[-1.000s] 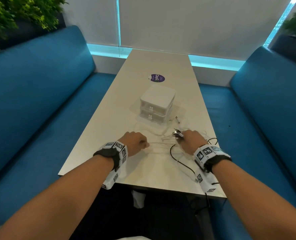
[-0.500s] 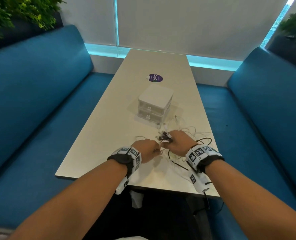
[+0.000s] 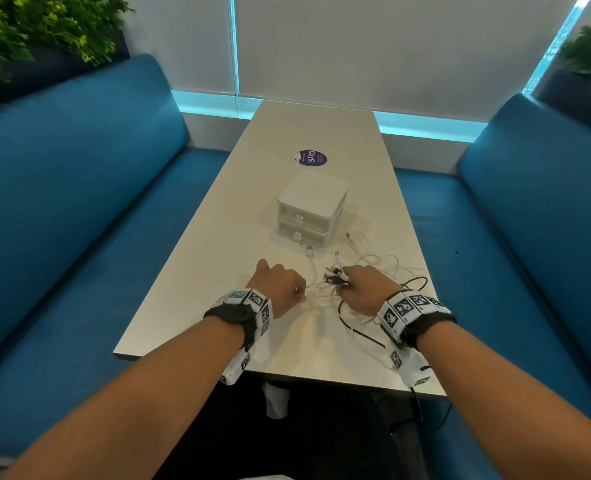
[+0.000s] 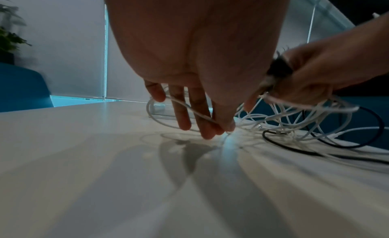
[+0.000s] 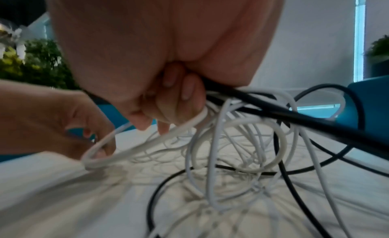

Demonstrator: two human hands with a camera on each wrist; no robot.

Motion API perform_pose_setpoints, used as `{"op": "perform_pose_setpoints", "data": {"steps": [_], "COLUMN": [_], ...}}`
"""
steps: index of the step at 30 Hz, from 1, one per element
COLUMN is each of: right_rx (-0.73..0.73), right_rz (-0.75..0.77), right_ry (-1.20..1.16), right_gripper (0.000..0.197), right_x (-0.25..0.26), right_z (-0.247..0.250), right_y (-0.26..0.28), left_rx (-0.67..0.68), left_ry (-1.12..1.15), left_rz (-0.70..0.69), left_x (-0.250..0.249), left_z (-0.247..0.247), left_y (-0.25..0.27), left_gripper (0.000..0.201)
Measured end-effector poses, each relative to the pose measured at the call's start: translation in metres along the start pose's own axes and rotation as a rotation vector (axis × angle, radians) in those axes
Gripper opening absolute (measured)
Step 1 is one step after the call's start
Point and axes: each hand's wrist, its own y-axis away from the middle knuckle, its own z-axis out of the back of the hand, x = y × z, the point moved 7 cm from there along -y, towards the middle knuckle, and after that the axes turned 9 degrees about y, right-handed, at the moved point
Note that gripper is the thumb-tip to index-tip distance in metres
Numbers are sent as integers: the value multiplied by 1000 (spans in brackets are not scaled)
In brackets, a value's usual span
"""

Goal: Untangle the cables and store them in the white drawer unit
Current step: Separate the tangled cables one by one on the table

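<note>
We wear 2 black wrist straps (image 3: 234, 315), each ringed with white blocks printed with black square markers (image 3: 404, 306); our forearms (image 3: 148, 386) are bare, without sleeves. A thin black lead trails below the right band.

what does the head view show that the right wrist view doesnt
Only the head view shows the white drawer unit with both drawers closed, the purple sticker beyond it, and the whole table between blue benches. Only the right wrist view shows, close up, the right hand's curled fingers gripping black and white cables. Both show the right hand, the left hand holding a white cable, and the tangled cables.
</note>
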Motion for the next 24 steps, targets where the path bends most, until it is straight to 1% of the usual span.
{"op": "perform_pose_setpoints", "data": {"steps": [3,4,6,7,9,12,13,14,16,17,18,21,24], "right_rx": [-51,-66,-74,-73,-73,-81,-79,-74,-70,-70,-64,-43,-7], "right_rz": [29,37,50,52,48,57,63,68,78,83,82,32,9], "right_ry": [-112,-119,-120,-128,-186,-247,-245,-247,-276,-294,-307,-310,-268], "right_gripper": [21,22,23,22,22,28,28,28,33,38,39,23,21], "right_x": [6,8,12,13,16,20,22,24,27,28,28,24,24], "right_z": [11,15,17,17,18,21,21,21,22,22,22,18,13], "right_y": [0,-1,-1,-1,1,5,4,6,6,6,6,6,5], "left_rx": [-10,-30,-96,-160,-292,-469,-496,-487,-402,-356,-326,-333,-304], "left_ry": [-55,-41,33,92,257,604,683,737,790,800,810,834,813], "left_rz": [21,32,71,86,85,-20,-59,-90,-127,-124,-111,-29,15], "left_x": [0,-2,-4,-5,-9,-16,-22,-30,-45,-50,-51,-40,-29], "left_z": [1,5,17,26,43,62,67,70,68,64,60,51,43], "left_y": [3,3,1,0,-1,-1,-1,-2,-3,-4,-4,-1,3], "left_gripper": [21,24,38,42,38,28,28,29,33,36,39,41,32]}}
